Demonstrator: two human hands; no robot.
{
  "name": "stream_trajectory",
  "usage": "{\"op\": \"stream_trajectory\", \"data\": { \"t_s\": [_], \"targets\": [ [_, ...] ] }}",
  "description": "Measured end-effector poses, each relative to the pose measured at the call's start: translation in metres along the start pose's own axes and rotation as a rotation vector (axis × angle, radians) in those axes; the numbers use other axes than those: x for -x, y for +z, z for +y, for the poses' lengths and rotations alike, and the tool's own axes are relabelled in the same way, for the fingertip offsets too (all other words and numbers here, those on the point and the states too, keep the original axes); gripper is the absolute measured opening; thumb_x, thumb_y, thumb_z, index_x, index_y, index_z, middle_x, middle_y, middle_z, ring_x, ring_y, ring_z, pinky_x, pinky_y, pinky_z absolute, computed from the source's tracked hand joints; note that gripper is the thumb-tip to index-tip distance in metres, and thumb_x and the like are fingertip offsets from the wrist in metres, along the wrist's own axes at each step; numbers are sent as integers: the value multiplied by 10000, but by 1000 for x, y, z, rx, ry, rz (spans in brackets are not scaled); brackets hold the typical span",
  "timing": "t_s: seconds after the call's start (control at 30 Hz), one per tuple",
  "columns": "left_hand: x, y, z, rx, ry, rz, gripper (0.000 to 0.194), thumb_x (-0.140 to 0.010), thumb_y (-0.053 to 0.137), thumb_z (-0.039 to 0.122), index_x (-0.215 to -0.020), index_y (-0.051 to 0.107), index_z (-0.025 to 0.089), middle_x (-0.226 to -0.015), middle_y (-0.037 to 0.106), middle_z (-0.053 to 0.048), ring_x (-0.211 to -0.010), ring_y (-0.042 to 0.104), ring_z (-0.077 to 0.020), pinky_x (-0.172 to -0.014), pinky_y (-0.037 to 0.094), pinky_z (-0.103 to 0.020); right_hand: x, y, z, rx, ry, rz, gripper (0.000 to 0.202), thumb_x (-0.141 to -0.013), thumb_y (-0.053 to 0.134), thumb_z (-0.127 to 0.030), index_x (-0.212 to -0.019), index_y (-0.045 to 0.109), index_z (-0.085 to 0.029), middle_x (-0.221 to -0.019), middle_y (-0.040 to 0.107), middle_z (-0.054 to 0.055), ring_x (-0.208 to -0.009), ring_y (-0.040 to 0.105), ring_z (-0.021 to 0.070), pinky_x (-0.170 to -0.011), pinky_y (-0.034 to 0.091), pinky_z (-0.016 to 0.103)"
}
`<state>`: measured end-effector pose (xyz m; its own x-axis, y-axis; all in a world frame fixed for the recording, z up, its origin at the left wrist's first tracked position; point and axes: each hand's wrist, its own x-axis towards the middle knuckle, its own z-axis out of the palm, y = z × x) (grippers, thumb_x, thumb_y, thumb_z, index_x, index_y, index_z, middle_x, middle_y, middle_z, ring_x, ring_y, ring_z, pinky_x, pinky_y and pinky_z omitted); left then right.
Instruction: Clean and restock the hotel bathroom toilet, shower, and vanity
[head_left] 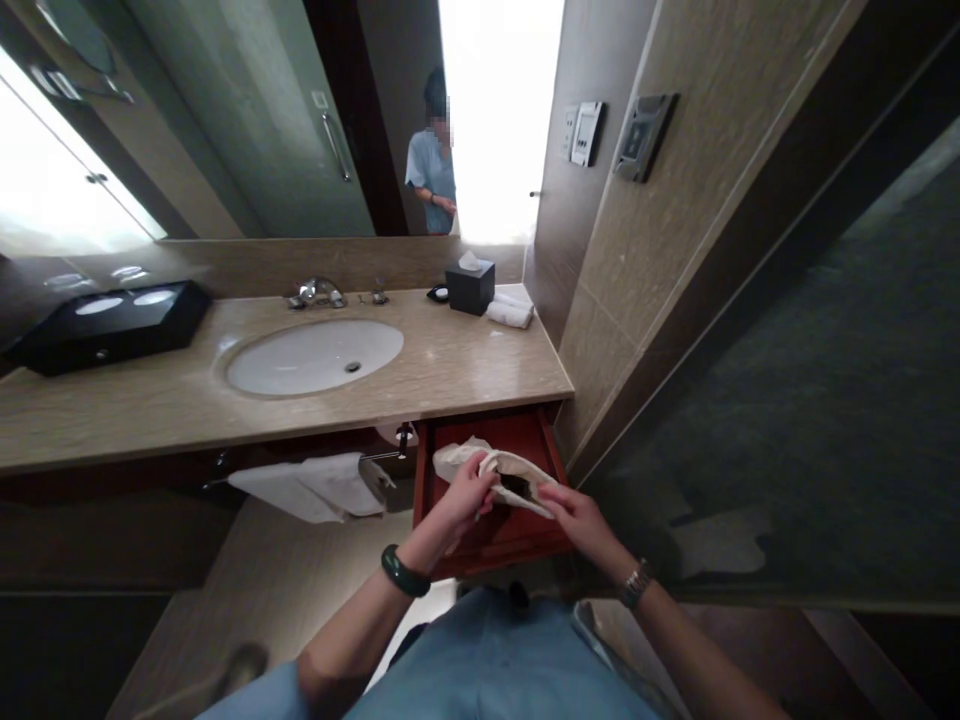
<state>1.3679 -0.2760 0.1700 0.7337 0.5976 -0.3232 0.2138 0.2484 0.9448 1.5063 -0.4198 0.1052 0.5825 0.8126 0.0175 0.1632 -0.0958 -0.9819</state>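
Both hands hold a white cloth bag (459,455) over an open red-brown drawer (487,550). My left hand (466,500), with a green bangle at its wrist, pinches the near-left part of the bag's mouth. On the other side, my right hand (574,515) grips the right end of the rim, so the mouth is spread apart. Something dark shows in the gap of the mouth; whether it is an object or shadow I cannot make out. The bag's body slumps to the left above the drawer floor.
The stone counter (480,370) has a white sink (315,360), a tap (319,290), a black tissue box (470,287), rolled white towels (511,312) and a black tray (112,325). A white towel (315,487) hangs on a rail below. A wall (622,260) stands close on the right.
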Motion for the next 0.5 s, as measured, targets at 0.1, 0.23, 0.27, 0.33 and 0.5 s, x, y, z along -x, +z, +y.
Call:
{"op": "stream_trajectory", "data": {
  "t_s": [0.1, 0.23, 0.27, 0.33, 0.5],
  "targets": [
    [-1, -13, 24, -156, 64, 2, 222, -711, 513, 340, -877, 398, 246, -496, 338, 130, -384, 284, -75, -391, 231, -186, -13, -26, -20, 262, -139, 167, 537, -703, 704, -328, -1216, 690, -171, -1339, 607, 152, -1260, 518, 335, -1128, 360, 476],
    [15, -35, 43, -435, 222, 94, 174, -703, 554, 348, -772, 468, 213, -634, 448, 49, -577, 431, -119, -552, 365, -244, -53, -19, -42, 252, 11, -7, 122, -701, 617, -241, -732, 707, -165, -741, 677, 55, -760, 604, 233, -798, 475, 379],
    [21, -41, 47, -512, 276, 113, 206, -715, 601, 374, -781, 515, 199, -706, 506, 21, -661, 476, -139, -623, 396, -264, -63, -12, -50, 225, 4, -32, 116, -714, 593, -233, -656, 671, -171, -647, 636, 25, -686, 572, 201, -735, 458, 342],
    [35, -51, 56, -764, 389, 157, 359, -730, 688, 475, -911, 603, 176, -898, 597, -43, -838, 550, -207, -768, 434, -324, -83, 2, -72, 156, -56, -47, 117, -727, 589, -231, -660, 662, -168, -635, 625, -2, -670, 550, 167, -680, 424, 286],
    [41, -45, 68, -840, 353, 128, 431, -555, 844, 349, -908, 659, 183, -940, 652, -80, -1023, 591, -342, -933, 427, -415, -129, 22, -137, -27, -142, -88, 85, -691, 630, -197, -742, 672, -144, -659, 627, -18, -652, 549, 129, -609, 400, 231]
  ]
}}
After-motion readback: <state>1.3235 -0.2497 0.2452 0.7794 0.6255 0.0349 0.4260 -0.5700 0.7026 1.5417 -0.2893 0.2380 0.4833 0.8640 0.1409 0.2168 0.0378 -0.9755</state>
